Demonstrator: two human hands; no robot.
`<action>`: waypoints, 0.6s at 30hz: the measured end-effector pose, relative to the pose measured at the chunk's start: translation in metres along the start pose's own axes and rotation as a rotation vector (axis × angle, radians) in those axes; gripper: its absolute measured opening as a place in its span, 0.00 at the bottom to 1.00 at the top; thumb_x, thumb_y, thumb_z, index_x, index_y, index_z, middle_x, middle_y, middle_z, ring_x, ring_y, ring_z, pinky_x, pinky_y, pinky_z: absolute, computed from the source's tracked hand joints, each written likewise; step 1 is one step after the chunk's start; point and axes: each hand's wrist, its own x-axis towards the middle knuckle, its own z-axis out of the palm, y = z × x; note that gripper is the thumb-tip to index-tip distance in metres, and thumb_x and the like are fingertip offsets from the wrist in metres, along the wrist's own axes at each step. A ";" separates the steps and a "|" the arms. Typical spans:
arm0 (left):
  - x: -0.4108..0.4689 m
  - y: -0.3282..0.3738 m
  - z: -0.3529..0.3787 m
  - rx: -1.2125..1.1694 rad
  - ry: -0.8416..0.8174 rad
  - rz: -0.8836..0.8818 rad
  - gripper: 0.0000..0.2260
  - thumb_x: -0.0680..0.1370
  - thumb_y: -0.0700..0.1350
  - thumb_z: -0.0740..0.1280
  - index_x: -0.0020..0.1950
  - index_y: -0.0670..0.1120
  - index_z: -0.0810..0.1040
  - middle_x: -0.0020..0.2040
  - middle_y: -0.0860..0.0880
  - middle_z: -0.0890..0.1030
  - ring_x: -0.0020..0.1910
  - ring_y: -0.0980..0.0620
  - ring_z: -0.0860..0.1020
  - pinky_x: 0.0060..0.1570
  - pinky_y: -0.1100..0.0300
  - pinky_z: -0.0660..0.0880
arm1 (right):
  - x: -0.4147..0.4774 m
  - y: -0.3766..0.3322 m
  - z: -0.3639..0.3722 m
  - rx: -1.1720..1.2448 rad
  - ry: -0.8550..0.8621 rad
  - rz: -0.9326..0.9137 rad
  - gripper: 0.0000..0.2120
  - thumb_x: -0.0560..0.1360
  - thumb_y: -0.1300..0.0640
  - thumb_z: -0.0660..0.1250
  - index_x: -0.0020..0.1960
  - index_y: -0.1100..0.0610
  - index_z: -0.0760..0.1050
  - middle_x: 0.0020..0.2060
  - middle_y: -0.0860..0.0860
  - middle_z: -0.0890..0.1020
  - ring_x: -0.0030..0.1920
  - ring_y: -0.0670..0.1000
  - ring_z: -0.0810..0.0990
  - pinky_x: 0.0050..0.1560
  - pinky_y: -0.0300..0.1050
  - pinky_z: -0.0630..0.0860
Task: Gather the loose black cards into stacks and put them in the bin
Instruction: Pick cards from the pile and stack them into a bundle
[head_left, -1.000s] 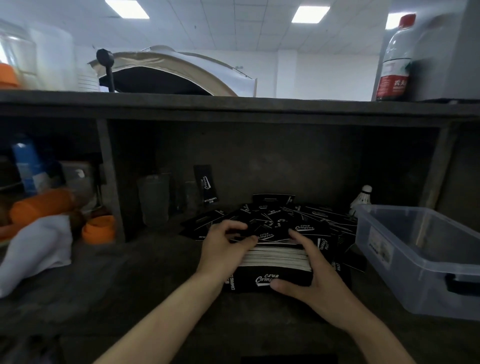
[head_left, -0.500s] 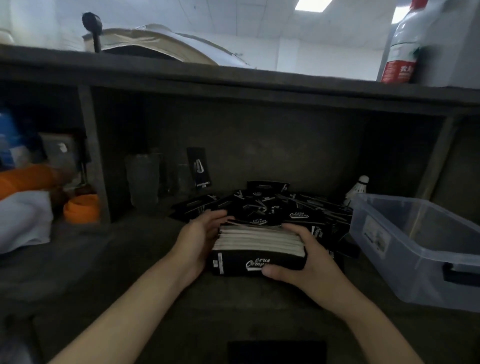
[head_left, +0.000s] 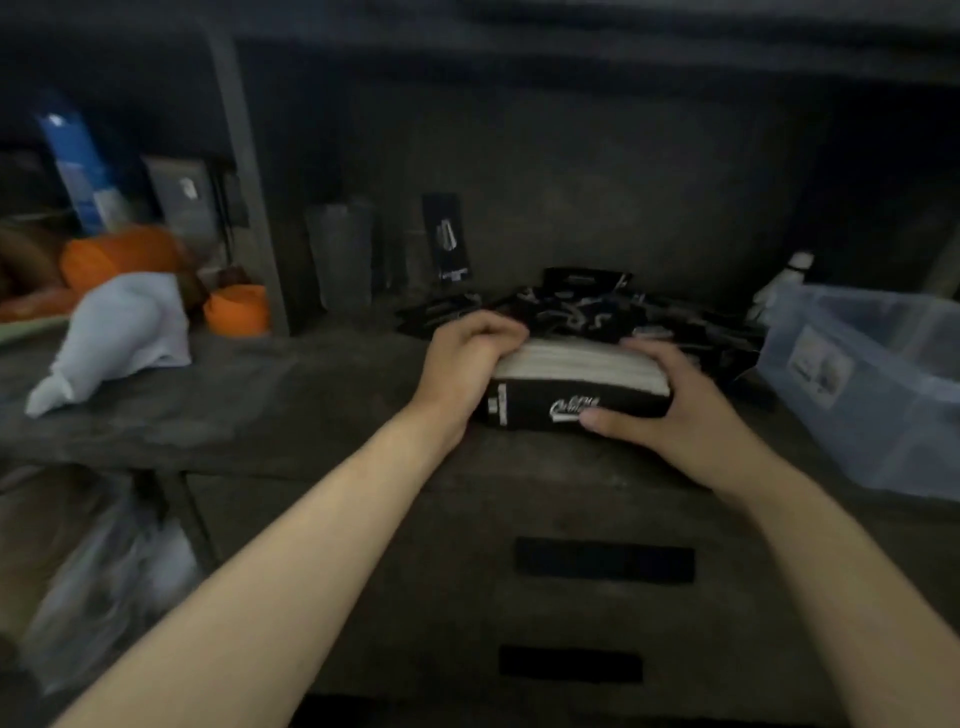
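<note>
Where the stack (head_left: 576, 366) sits, loose cards (head_left: 587, 306) behind, bin (head_left: 893, 431) right.

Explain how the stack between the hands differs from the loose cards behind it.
The stack is squared, its pale edges aligned; the loose cards lie scattered at mixed angles. The stack is gripped by the left hand and right hand; no hand holds the loose cards. Both are black with white print.

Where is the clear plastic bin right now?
In the head view, the bin sits far right on the shelf, just beyond the right hand gripping the card stack.
</note>
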 end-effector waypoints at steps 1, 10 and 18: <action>-0.002 0.000 0.000 0.024 0.012 0.011 0.09 0.72 0.38 0.71 0.38 0.50 0.86 0.41 0.51 0.87 0.49 0.53 0.82 0.62 0.53 0.74 | -0.001 0.000 0.001 0.010 0.008 0.000 0.43 0.61 0.45 0.83 0.72 0.45 0.68 0.57 0.33 0.74 0.54 0.30 0.73 0.56 0.27 0.71; 0.019 0.014 -0.018 0.249 0.155 0.080 0.07 0.80 0.42 0.68 0.47 0.51 0.85 0.47 0.54 0.85 0.50 0.54 0.81 0.59 0.51 0.79 | 0.004 0.004 -0.004 0.034 -0.022 -0.030 0.37 0.64 0.49 0.83 0.68 0.44 0.69 0.57 0.37 0.78 0.49 0.22 0.74 0.45 0.16 0.69; 0.020 -0.015 -0.034 0.264 0.131 0.115 0.07 0.82 0.40 0.64 0.47 0.50 0.79 0.46 0.46 0.83 0.47 0.47 0.83 0.47 0.44 0.83 | 0.004 0.003 -0.001 0.033 0.030 -0.063 0.34 0.61 0.48 0.83 0.64 0.47 0.74 0.54 0.39 0.80 0.49 0.26 0.77 0.49 0.20 0.71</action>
